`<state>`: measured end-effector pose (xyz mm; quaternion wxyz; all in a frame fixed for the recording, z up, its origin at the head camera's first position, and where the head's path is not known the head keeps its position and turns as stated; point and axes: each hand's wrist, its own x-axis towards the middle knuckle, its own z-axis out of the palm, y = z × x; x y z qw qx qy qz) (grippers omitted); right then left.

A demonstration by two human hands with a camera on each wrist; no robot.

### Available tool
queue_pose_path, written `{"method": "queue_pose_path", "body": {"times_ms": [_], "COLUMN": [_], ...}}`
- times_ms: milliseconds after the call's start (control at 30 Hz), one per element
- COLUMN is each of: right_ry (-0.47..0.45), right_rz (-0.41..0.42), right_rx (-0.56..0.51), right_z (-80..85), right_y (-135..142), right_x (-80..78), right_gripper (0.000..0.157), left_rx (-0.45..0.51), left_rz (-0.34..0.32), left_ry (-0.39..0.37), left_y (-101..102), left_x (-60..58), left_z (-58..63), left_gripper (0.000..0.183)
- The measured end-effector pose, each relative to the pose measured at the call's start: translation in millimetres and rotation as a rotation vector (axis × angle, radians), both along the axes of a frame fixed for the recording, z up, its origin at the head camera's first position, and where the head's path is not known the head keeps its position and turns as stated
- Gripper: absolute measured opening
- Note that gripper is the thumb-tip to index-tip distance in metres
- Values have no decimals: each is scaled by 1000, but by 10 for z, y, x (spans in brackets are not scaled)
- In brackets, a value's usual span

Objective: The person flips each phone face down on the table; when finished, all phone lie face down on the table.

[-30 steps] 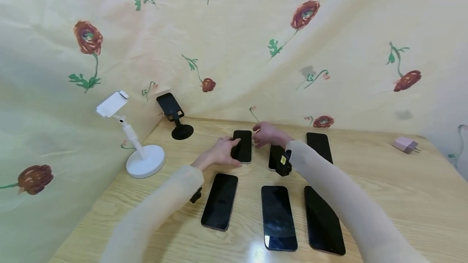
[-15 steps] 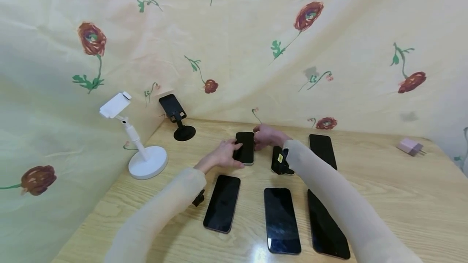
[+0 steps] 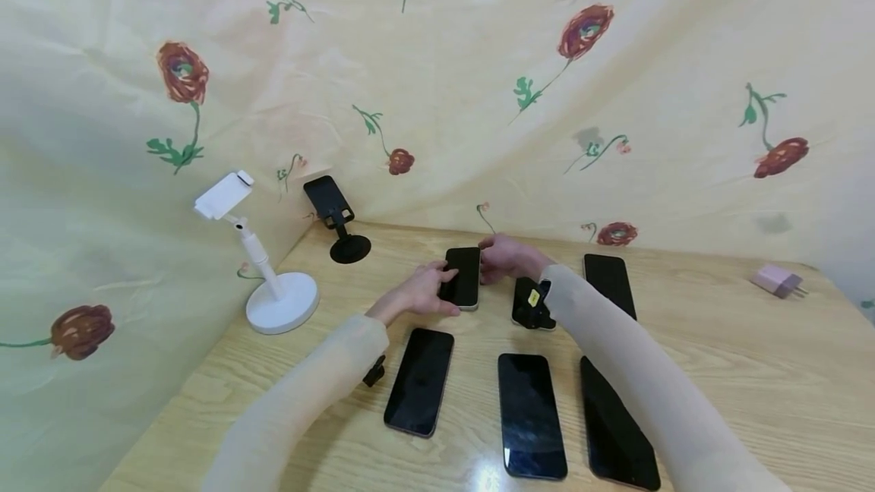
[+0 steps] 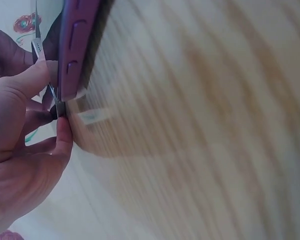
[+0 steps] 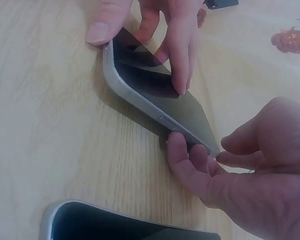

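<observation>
Toward the back of the table is a black-screened smartphone [image 3: 468, 279] with a silver frame. My left hand [image 3: 420, 291] holds it from the left, thumb at the near edge and a finger laid on the screen. From the other side my right hand [image 3: 509, 258] grips its right edge. In the right wrist view, the right fingertips [image 5: 177, 145] curl at the phone's side below the buttons, and a shadow lies under that edge. The left thumb [image 5: 99, 33] sits at its near corner. The phone's back is hidden.
Several other dark phones lie around, including a left front phone [image 3: 419, 382], a middle phone [image 3: 532, 416] and one [image 3: 533, 302] partly behind the right wrist. A white phone stand [image 3: 282, 302] and a black phone stand [image 3: 350, 249] are at left, a charger plug [image 3: 775, 279] far right.
My right hand has come in to the phone's right edge, closing the small gap seen earlier. The left hand stays on the phone. The head view has shifted slightly.
</observation>
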<state>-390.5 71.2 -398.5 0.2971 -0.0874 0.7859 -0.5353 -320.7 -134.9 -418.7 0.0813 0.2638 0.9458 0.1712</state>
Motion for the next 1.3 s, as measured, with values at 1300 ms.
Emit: {"method": "queue_pose_path", "body": {"times_ms": [1300], "right_ry": [252], "right_rz": [137], "right_rx": [-197], "right_z": [22], "right_y": [-52], "right_x": [373], "right_gripper": [87], "left_rx": [467], "left_rz": [-48], "left_ry": [-290], "left_y": [-85], "left_x": [84], "left_z": [146], "left_gripper": [98]}}
